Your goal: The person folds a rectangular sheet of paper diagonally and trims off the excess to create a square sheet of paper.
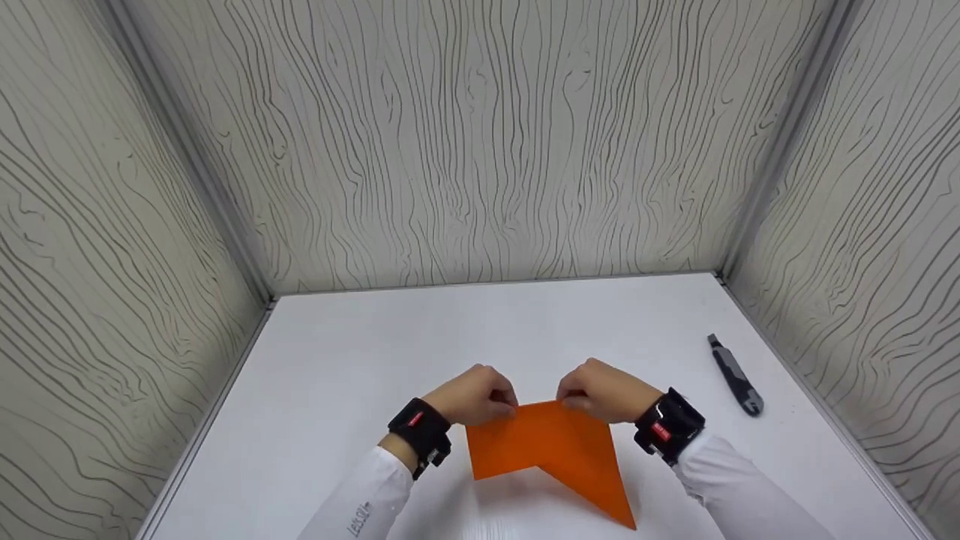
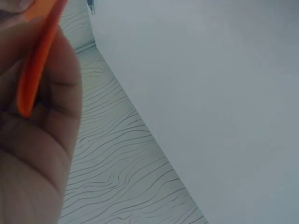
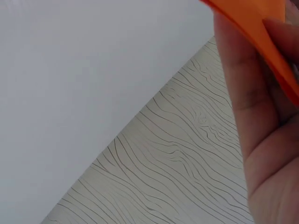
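Note:
An orange sheet of paper (image 1: 551,442) hangs between both hands over the white table, its lower edge uneven and its right corner reaching lowest. Near the upper left of the sheet, my left hand (image 1: 472,394) pinches its top edge. My right hand (image 1: 611,391) pinches the same edge farther right, a short gap away. In the left wrist view the orange paper (image 2: 37,65) runs between thumb and curled fingers. Likewise, in the right wrist view the paper (image 3: 254,23) passes between the thumb and fingers.
On the right side of the white table (image 1: 360,337) lies a dark grey utility knife (image 1: 735,375). Wood-grain-patterned panels (image 1: 480,150) stand behind and at both sides of the table, with grey metal posts (image 1: 187,157) at the corners.

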`<state>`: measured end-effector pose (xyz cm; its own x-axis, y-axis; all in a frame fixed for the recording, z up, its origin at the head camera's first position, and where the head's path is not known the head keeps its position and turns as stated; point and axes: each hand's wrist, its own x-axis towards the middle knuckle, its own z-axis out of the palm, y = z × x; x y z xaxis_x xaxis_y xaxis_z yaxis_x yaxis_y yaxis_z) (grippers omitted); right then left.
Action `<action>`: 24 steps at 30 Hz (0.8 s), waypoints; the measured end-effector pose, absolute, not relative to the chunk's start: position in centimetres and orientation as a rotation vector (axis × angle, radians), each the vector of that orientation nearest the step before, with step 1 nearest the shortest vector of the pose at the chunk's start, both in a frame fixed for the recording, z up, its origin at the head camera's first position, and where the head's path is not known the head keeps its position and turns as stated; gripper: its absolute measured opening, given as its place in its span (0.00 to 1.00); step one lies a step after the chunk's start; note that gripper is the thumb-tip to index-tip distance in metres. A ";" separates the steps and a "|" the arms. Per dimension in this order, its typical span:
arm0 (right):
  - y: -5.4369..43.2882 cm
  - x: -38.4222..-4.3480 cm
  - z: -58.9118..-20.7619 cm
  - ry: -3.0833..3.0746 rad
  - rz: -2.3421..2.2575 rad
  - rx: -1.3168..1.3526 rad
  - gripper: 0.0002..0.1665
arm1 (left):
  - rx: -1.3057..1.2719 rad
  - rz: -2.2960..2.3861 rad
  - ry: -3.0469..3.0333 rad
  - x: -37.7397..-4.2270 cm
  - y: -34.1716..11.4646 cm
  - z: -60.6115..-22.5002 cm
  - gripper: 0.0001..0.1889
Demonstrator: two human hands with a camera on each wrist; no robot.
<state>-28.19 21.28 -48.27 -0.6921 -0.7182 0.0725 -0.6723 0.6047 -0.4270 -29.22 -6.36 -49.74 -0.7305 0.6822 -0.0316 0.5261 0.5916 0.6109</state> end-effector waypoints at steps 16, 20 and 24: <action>23.2 -27.9 -49.1 2.677 -0.802 -1.219 0.08 | 0.997 0.966 2.462 -29.8 -7.6 -49.9 0.03; 23.4 -27.8 -49.5 2.652 -0.838 -1.207 0.08 | 0.996 0.988 2.452 -30.0 -7.8 -50.3 0.03; 23.8 -27.8 -49.7 2.662 -0.856 -1.154 0.08 | 0.927 1.061 2.462 -30.1 -8.4 -50.7 0.03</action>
